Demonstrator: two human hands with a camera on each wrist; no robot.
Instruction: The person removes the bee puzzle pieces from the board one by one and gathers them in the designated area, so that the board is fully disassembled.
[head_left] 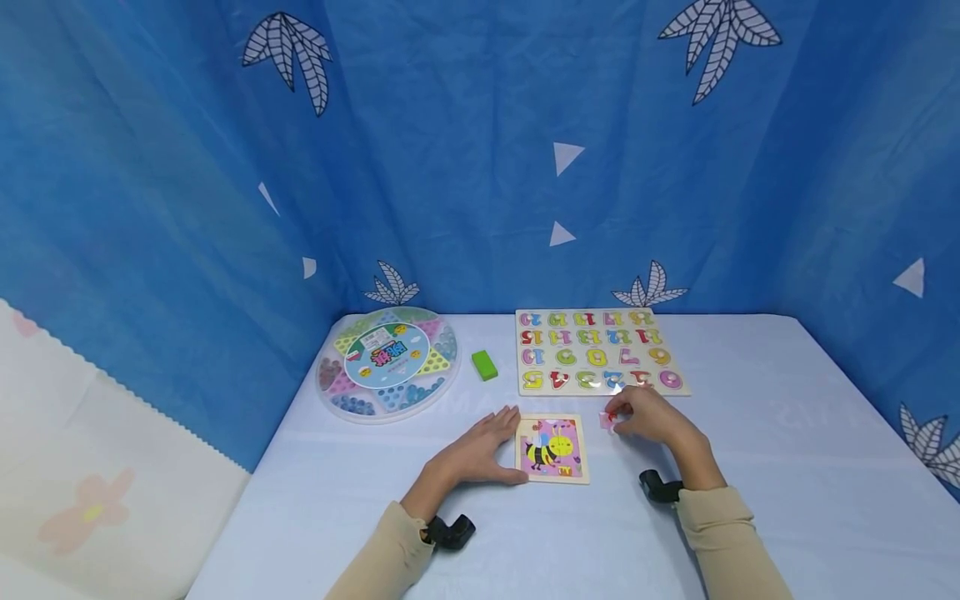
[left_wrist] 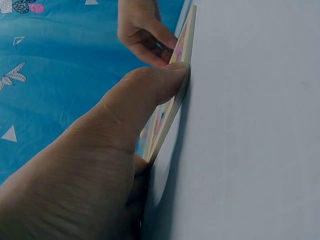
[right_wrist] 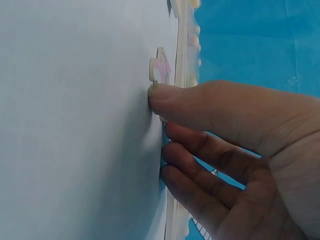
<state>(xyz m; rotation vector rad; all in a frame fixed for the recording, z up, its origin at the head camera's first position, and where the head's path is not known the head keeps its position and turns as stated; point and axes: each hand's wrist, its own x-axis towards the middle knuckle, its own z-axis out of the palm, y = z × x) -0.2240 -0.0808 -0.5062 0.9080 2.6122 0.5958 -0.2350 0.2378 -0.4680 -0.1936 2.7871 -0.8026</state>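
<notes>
A small square bee jigsaw puzzle (head_left: pixel 553 450) in a pale wooden frame lies on the table. My left hand (head_left: pixel 480 450) holds it at the left side, thumb at the lower left corner and fingers by the upper left one. In the left wrist view the thumb (left_wrist: pixel 157 82) rests over the frame's near edge. To the right of the puzzle, my right hand (head_left: pixel 648 414) pinches a small pink jigsaw piece (head_left: pixel 605 421) with some red on it. In the right wrist view the piece (right_wrist: pixel 161 69) shows beyond the thumb; the other fingers curl beneath.
Behind the hands lies a wooden number board (head_left: pixel 600 395) with colourful numerals. A green block (head_left: pixel 484 365) sits to its left, and farther left is a round clear-lidded game box (head_left: pixel 387 354) with several bead compartments. A blue curtain (head_left: pixel 480 167) hangs behind the white table (head_left: pixel 570 542).
</notes>
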